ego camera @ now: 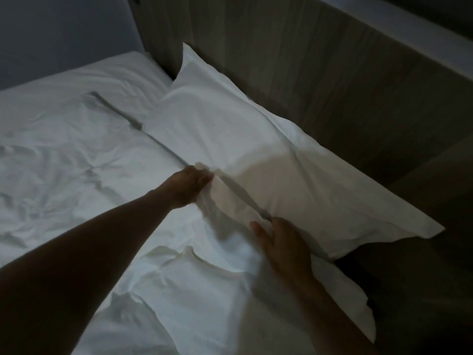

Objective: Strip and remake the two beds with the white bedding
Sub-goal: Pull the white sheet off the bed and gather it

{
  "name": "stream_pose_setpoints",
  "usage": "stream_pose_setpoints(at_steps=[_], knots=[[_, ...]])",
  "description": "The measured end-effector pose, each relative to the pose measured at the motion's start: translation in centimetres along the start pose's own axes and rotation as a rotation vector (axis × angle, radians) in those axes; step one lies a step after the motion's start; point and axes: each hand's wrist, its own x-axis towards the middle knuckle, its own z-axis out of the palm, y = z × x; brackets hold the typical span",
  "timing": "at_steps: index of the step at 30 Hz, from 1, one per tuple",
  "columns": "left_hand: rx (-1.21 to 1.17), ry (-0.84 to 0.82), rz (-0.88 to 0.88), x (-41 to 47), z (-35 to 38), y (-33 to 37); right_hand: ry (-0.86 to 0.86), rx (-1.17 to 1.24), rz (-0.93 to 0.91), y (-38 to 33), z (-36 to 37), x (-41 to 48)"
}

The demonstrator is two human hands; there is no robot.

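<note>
The white pillow (245, 149) is laid along the head of the bed, its far side against the wooden headboard (320, 80) and its near side overlapping the top of the crumpled white duvet (76, 155). The pillow's near edge is pinched by the left hand (190, 185), whose fingers are curled into the fabric, while the right hand (284, 244) is laid flat against the same edge further right, thumb spread; its fingertips are blurred and partly lost in the fold. The step in hand is judged to be the seating and squaring of the pillow. It is best done if the edge is drawn evenly by both hands, so that the filling is spread into the corners and the near side is left parallel to the headboard, with the slack ridge across the case smoothed flat. The pillow's right corner is seen to overhang the bed's side above a dark gap, so a shift leftward is probably called for. The creased duvet may be dragged along if the pillow is slid rather than lifted. A pale wall (64, 29) is seen beyond the far corner, and little else can be made out in the dim light
</note>
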Motion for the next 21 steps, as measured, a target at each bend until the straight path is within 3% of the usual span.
stream_pose_setpoints(at_steps=[3,5,12,14,17,21], knots=[[0.197,0.091,-0.018,0.6,0.8,0.1,-0.119,-0.024,0.024,-0.4,0.9,0.2],[0.181,0.198,-0.024,0.5,1.2,0.4,-0.174,0.047,0.023,-0.4,0.4,0.5],[0.103,0.452,0.222,2.5,-0.7,8.3,0.023,0.126,0.029,1.9,-7.8,0.7],[0.106,0.457,0.207,3.9,-0.1,9.9,0.070,0.119,0.050,2.7,-8.6,1.3],[0.179,0.345,0.149,5.9,1.9,10.0,-0.008,0.001,0.130,4.2,-6.6,2.7],[-0.067,0.268,0.194,5.7,4.8,7.9,0.024,-0.059,0.094,6.1,-3.9,2.2]])
